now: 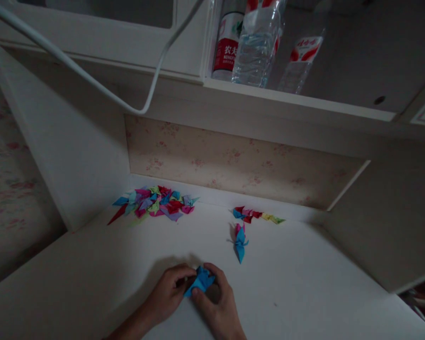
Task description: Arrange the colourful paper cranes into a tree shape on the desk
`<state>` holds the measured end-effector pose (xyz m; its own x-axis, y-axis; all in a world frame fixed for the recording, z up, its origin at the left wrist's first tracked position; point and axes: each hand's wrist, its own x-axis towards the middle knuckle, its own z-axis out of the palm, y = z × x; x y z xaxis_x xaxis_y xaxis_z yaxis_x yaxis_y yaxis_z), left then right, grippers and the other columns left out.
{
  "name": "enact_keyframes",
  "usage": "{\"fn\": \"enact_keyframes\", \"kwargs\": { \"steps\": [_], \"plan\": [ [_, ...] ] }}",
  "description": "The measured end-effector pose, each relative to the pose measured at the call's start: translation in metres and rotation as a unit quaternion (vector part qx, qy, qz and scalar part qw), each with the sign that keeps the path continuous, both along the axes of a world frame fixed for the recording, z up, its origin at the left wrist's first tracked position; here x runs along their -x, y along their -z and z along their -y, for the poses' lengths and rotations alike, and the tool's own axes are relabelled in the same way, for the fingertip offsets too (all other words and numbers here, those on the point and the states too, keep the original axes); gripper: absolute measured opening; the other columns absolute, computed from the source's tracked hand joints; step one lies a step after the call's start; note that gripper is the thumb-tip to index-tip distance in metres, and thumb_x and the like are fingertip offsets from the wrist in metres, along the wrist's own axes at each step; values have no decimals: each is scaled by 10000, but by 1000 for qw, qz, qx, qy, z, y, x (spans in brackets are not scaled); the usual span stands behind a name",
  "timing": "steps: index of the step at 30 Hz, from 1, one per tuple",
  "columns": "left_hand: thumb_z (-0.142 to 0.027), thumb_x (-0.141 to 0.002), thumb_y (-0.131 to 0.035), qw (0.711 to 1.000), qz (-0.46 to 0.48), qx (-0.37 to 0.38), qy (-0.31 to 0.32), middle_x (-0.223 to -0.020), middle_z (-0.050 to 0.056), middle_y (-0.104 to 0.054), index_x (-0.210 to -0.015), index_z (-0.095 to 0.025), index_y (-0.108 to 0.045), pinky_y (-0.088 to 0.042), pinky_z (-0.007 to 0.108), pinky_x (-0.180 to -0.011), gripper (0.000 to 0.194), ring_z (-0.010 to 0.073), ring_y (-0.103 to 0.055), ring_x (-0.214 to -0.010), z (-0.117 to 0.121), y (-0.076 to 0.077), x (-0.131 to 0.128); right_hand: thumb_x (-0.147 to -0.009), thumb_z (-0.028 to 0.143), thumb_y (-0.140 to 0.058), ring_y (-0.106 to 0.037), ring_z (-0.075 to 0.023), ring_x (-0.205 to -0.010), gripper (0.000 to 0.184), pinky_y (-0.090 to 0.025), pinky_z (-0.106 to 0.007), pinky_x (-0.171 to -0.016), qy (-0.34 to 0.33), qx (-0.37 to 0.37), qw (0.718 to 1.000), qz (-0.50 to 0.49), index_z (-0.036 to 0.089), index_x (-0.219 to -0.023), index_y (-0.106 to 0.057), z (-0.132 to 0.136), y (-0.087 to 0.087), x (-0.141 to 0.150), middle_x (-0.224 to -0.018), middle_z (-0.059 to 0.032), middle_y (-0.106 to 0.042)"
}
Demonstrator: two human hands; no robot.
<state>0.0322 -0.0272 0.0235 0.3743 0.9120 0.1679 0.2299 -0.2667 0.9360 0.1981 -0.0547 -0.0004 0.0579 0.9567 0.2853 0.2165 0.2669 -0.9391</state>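
Near the front of the white desk (pixel 290 283), a blue folded paper piece (pixel 202 279) is held between both hands. My left hand (pixel 170 289) pinches it from the left, with the thumb tip partly hidden. On the other side my right hand (pixel 217 297) grips it between thumb and index finger, the thumb at its lower edge. Beyond the hands, to the right, lies a blue origami crane (pixel 240 244) with a pink one (pixel 238 230) tucked close behind it.
A heap of colourful paper cranes (pixel 156 202) lies at the back left. Several more form a short row (pixel 257 215) at the back right. Overhead, a shelf (pixel 304 100) holds plastic bottles (pixel 257 52), and a white bent lamp arm or cable (pixel 102 89) hangs down.
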Motion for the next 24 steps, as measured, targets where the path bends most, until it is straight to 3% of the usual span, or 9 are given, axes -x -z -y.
{"fn": "enact_keyframes", "kwargs": {
  "steps": [4, 13, 16, 20, 22, 24],
  "plan": [
    [-228, -832, -563, 1000, -10, -1, 7, -780, 28, -641, -895, -186, -731, -400, 229, -655, 184, 160, -555, -724, 0, -1, 0, -738, 280, -695, -618, -229, -1000, 429, -488, -334, -901, -36, 16, 999, 26, 228, -1151, -590, 2, -6, -1, -1076, -56, -665],
    [-250, -819, -557, 1000, -8, 28, 7, -783, 34, -651, -856, -188, -728, -424, 218, -655, 186, 161, -571, -733, 4, -1, 1, -760, 301, -675, -628, -214, -917, 307, -491, -315, -841, -56, -7, 998, 37, 221, -1053, -625, 0, -10, -5, -964, -49, -680],
    [-264, -816, -561, 999, -6, 32, 7, -787, 35, -660, -845, -191, -728, -432, 215, -659, 184, 161, -572, -727, 3, 0, 0, -761, 318, -671, -636, -218, -899, 322, -504, -320, -818, -71, -20, 997, 31, 226, -1067, -627, -2, -9, -6, -958, -53, -684],
    [-273, -819, -565, 999, 2, 30, 18, -804, 36, -665, -892, -198, -734, -441, 217, -678, 199, 167, -580, -757, 0, 3, 0, -771, 318, -672, -609, -236, -1029, 394, -477, -344, -901, -59, -46, 997, 26, 256, -1157, -621, -1, -13, -8, -1108, -72, -661],
    [-313, -831, -566, 999, 2, 35, 14, -796, 35, -661, -896, -199, -735, -438, 214, -663, 214, 165, -574, -748, -1, 5, 0, -797, 312, -650, -590, -234, -1063, 312, -465, -339, -912, -40, -65, 996, 42, 268, -1107, -658, -1, -15, -9, -1154, -75, -646],
    [-357, -832, -575, 999, 4, 44, 3, -797, 35, -663, -902, -199, -734, -435, 212, -648, 235, 164, -566, -738, -3, 7, 1, -825, 301, -620, -603, -218, -999, 178, -475, -312, -859, -21, -80, 995, 58, 256, -975, -703, -2, -15, -9, -1074, -73, -668]
  ]
}}
